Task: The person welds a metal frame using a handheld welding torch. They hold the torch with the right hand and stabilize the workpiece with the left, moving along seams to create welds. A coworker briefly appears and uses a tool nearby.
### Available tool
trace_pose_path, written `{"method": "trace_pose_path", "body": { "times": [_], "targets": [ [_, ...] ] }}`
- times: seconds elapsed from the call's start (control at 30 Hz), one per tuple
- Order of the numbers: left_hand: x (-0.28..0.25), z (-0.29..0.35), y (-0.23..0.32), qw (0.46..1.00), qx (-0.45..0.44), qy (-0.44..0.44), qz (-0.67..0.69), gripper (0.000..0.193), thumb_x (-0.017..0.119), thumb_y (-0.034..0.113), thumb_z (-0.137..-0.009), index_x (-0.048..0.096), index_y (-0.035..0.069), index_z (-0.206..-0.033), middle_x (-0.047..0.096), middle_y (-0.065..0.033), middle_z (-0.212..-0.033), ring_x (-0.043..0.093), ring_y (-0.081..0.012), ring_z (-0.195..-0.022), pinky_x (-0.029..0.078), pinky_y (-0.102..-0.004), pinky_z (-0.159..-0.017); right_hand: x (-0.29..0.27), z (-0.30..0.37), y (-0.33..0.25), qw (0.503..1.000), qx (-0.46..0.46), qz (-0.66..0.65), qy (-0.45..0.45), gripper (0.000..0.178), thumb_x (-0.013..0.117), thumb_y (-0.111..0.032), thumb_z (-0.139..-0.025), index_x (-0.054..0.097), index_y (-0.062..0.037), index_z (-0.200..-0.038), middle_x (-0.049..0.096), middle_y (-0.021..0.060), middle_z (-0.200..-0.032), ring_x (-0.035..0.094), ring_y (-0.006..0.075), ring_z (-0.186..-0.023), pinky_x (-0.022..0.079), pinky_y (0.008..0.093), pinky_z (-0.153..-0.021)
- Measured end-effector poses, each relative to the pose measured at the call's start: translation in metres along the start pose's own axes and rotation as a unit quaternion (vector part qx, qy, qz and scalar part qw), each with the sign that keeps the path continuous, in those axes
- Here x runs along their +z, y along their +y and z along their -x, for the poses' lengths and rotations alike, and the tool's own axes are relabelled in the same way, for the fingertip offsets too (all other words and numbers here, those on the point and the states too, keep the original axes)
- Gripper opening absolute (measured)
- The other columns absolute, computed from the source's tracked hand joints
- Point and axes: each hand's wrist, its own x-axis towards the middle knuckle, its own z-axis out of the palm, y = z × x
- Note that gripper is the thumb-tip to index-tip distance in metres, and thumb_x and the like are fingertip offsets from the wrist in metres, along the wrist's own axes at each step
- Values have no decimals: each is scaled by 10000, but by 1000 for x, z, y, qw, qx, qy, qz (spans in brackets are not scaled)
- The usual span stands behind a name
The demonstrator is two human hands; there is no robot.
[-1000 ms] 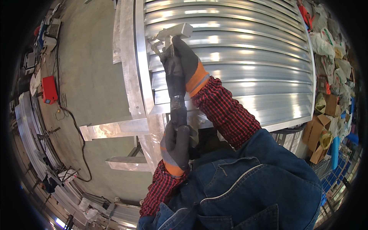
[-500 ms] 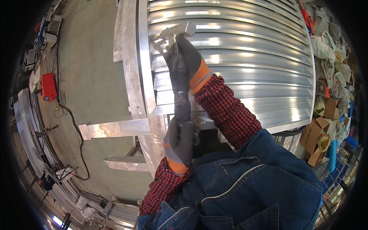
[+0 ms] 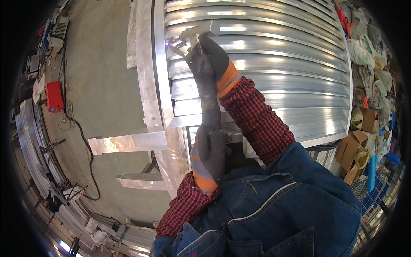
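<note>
Violet glow (image 3: 172,42) flared by the tool (image 3: 210,103), upper left! Left hand (image 3: 210,150) and right hand (image 3: 207,58), clenched round it, had edged rightward.

Looks like a metal workshop; shows a slatted panel (image 3: 278,73) at upper centre; has long metal bars (image 3: 31,132) at far left.

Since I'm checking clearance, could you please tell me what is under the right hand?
The slatted metal panel shows around and below the right hand, which grips a tool. Whatever lies directly beneath them is covered.
</note>
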Motion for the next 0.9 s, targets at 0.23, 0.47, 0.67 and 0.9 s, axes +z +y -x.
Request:
{"method": "trace_pose_path", "body": {
  "times": [0.23, 0.47, 0.67, 0.9],
  "targets": [
    [3, 2, 3, 1000, -8, 6, 2, 267, 488, 242, -1110, 602, 19, -1203, 722, -95, -925, 681, -151, -696, 525, -302, -590, -6, -2, 2, 999, -22, -25, -10, 429, 598, -381, -1104, 601, -22, -1338, 709, 109, -1113, 729, 217, -899, 629, 329, -759],
    [3, 2, -5, 1000, 18, -13, 14, 294, 498, 282, -1108, 591, 25, -1218, 723, -85, -949, 675, -141, -713, 526, -292, -579, -10, -5, 2, 999, 2, -54, 3, 423, 609, -392, -1099, 631, -18, -1297, 718, 108, -1079, 728, 212, -882, 622, 318, -741],
    [4, 4, -2, 998, 59, -14, -19, 291, 490, 277, -1112, 590, 22, -1209, 723, -90, -942, 675, -141, -710, 532, -299, -593, -1, 9, -6, 999, 15, -23, -33, 331, 557, -378, -1133, 677, -71, -1163, 711, 31, -1017, 699, 131, -897, 599, 283, -807],
    [4, 14, -5, 1000, 3, -13, 2, 283, 496, 245, -1102, 591, 6, -1221, 719, -92, -919, 670, -146, -680, 526, -312, -605, 7, 24, -4, 1000, -4, 12, 1, 355, 582, -403, -1122, 682, -66, -1169, 713, 35, -1030, 692, 129, -883, 595, 282, -797]
  ]
}}
